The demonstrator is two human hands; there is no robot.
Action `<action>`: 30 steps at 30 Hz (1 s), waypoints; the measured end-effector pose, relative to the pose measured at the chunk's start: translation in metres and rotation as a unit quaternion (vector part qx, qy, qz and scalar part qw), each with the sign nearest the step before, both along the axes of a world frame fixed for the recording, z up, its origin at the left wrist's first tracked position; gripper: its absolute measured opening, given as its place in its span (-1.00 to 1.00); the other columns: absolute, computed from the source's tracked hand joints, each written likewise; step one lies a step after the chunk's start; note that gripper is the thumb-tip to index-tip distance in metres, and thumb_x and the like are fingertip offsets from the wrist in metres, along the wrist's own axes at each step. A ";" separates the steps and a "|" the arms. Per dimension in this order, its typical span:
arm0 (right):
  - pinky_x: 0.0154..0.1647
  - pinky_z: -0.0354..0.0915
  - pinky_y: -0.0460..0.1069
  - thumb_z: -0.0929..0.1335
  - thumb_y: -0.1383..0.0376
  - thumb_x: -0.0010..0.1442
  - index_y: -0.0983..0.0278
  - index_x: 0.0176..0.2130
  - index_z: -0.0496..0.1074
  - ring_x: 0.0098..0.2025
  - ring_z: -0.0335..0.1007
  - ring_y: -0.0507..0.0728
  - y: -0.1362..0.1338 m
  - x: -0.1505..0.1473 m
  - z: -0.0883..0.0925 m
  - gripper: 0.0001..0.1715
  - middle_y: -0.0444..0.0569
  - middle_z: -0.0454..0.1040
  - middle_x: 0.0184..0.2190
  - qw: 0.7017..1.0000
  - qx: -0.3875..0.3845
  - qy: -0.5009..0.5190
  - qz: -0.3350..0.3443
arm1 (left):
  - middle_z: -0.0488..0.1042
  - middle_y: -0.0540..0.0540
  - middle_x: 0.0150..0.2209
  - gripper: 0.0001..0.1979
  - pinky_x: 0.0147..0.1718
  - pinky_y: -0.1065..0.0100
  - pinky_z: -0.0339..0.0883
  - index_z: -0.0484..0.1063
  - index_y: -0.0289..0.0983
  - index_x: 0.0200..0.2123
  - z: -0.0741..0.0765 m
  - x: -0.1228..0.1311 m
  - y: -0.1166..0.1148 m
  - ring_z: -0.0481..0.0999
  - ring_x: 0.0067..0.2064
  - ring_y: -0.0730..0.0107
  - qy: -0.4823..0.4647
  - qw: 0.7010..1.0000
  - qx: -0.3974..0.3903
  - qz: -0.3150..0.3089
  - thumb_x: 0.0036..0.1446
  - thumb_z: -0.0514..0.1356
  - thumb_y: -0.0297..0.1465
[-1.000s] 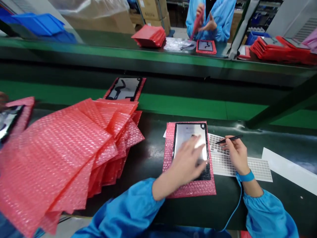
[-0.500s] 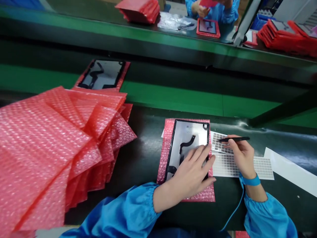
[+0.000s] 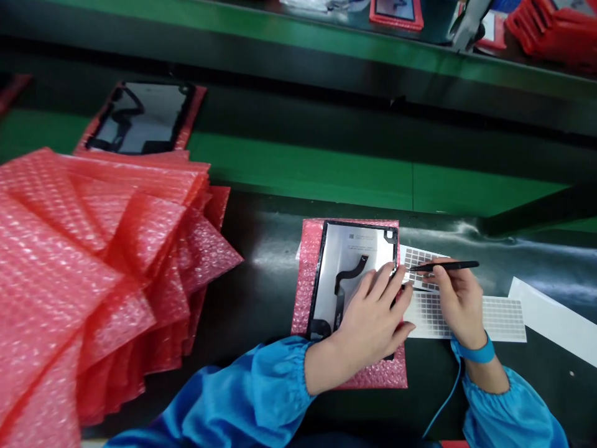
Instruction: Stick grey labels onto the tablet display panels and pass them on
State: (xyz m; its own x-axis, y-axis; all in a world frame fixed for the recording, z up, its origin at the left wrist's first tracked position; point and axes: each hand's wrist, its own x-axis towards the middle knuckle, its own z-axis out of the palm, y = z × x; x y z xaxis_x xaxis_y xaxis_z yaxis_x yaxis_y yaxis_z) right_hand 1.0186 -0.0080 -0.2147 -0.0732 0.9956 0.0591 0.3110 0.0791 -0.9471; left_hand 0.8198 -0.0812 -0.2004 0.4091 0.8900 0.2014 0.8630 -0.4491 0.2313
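Observation:
A flat screen panel [image 3: 377,242] with a black frame and a dark ribbon cable lies on a pink bubble-wrap bag [image 3: 308,267]. Across its lower right part rests my left hand [image 3: 370,317], fingers spread, holding nothing. My right hand [image 3: 459,298], with a blue wrist strap, pinches black tweezers [image 3: 454,266]. Their tip points left, over the left edge of a sheet of small grey squares [image 3: 415,258], close to my left fingertips. A second gridded sheet [image 3: 504,317] lies partly under my right hand.
Fanned pink bubble bags [image 3: 140,249] pile up at the left. Behind them another panel [image 3: 153,124] lies on a bag. A white strip [image 3: 555,317] is at the right. A raised shelf edge [image 3: 280,50] crosses the back, with red bags [image 3: 555,37] beyond.
The view has shifted, moving the bag pile and rear panel left and up in frame. The tweezers' tip has moved left across the grid sheet, and my left hand sits slightly further right.

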 end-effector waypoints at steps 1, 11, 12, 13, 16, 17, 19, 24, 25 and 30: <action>-0.14 0.67 0.19 0.44 0.04 0.45 0.16 0.00 0.57 -0.12 0.72 0.29 -0.001 0.001 0.000 -0.72 0.07 0.71 -0.06 1.000 0.000 -0.002 0.000 | 0.29 -0.37 0.47 -0.33 0.33 -0.12 0.20 0.40 -0.36 0.33 0.000 0.000 0.000 0.25 0.45 -0.23 0.000 1.000 0.000 0.001 0.36 0.24 -0.01; -0.15 0.66 0.14 0.45 0.05 0.45 0.17 -0.03 0.58 -0.16 0.71 0.23 0.003 -0.002 0.002 -0.74 0.04 0.71 -0.11 1.000 -0.017 0.013 -0.003 | 0.26 -0.41 0.48 -0.33 0.34 -0.12 0.20 0.39 -0.37 0.33 0.002 0.001 0.001 0.25 0.46 -0.25 -0.007 1.000 -0.012 0.001 0.35 0.25 -0.03; -0.16 0.66 0.13 0.45 0.05 0.45 0.17 -0.03 0.58 -0.17 0.71 0.22 0.003 -0.003 0.003 -0.73 0.03 0.71 -0.13 1.000 -0.017 0.016 -0.004 | 0.25 -0.42 0.48 -0.33 0.34 -0.12 0.21 0.39 -0.38 0.33 0.002 0.000 0.001 0.24 0.47 -0.25 -0.006 1.000 -0.013 0.001 0.35 0.26 -0.03; -0.17 0.67 0.12 0.45 0.04 0.44 0.17 -0.04 0.58 -0.18 0.71 0.21 0.004 -0.004 0.003 -0.72 0.03 0.70 -0.14 1.000 -0.018 0.020 -0.005 | 0.24 -0.44 0.49 -0.33 0.34 -0.13 0.21 0.39 -0.38 0.32 0.002 0.000 0.001 0.24 0.47 -0.26 -0.006 1.000 -0.015 0.000 0.34 0.26 -0.03; -0.23 0.66 0.09 0.48 0.00 0.41 0.18 -0.05 0.57 -0.22 0.72 0.19 0.007 -0.007 0.004 -0.68 0.01 0.70 -0.19 0.999 -0.027 0.039 -0.014 | 0.19 -0.46 0.51 -0.33 0.33 -0.13 0.24 0.39 -0.39 0.31 0.002 0.000 0.002 0.24 0.47 -0.28 -0.010 1.000 -0.021 -0.003 0.34 0.28 -0.05; -0.25 0.66 0.07 0.49 -0.01 0.39 0.18 -0.06 0.57 -0.24 0.72 0.19 0.008 -0.007 0.004 -0.66 0.00 0.69 -0.21 0.998 -0.033 0.049 -0.018 | 0.18 -0.46 0.51 -0.34 0.32 -0.14 0.25 0.39 -0.40 0.31 0.002 0.000 0.003 0.25 0.46 -0.29 -0.013 1.000 -0.021 -0.005 0.34 0.28 -0.06; -0.28 0.66 0.06 0.50 -0.03 0.36 0.18 -0.07 0.56 -0.27 0.72 0.18 0.010 -0.008 0.004 -0.63 -0.02 0.69 -0.25 0.996 -0.047 0.071 -0.021 | 0.19 -0.45 0.50 -0.35 0.31 -0.16 0.27 0.40 -0.40 0.30 0.002 -0.002 0.004 0.25 0.45 -0.32 -0.025 0.999 -0.017 -0.012 0.34 0.28 -0.07; -0.31 0.65 0.02 0.52 -0.05 0.33 0.18 -0.10 0.55 -0.32 0.72 0.15 0.014 -0.005 0.007 -0.61 -0.05 0.70 -0.30 0.992 -0.056 0.112 -0.019 | 0.29 -0.42 0.43 -0.48 0.28 -0.12 0.37 0.46 -0.38 0.19 0.007 -0.012 -0.004 0.29 0.42 -0.31 -0.078 0.997 0.019 -0.017 0.35 0.28 -0.13; -0.31 0.65 0.00 0.52 -0.05 0.33 0.18 -0.09 0.55 -0.31 0.73 0.15 0.014 -0.005 0.007 -0.61 -0.04 0.71 -0.31 0.991 -0.056 0.118 -0.018 | 0.39 -0.42 0.34 -0.53 0.22 -0.09 0.43 0.48 -0.38 0.15 0.009 -0.014 -0.007 0.38 0.34 -0.27 -0.087 0.996 0.022 -0.002 0.36 0.27 -0.15; -0.28 0.65 0.00 0.53 -0.05 0.33 0.19 -0.07 0.54 -0.32 0.73 0.14 0.011 -0.015 0.012 -0.60 -0.04 0.72 -0.33 0.989 -0.071 0.127 0.005 | 0.54 -0.23 -0.11 -0.68 -0.17 0.07 0.58 0.49 -0.36 0.06 0.009 -0.022 -0.017 0.55 -0.10 0.01 -0.082 0.994 0.006 0.068 0.38 0.23 -0.27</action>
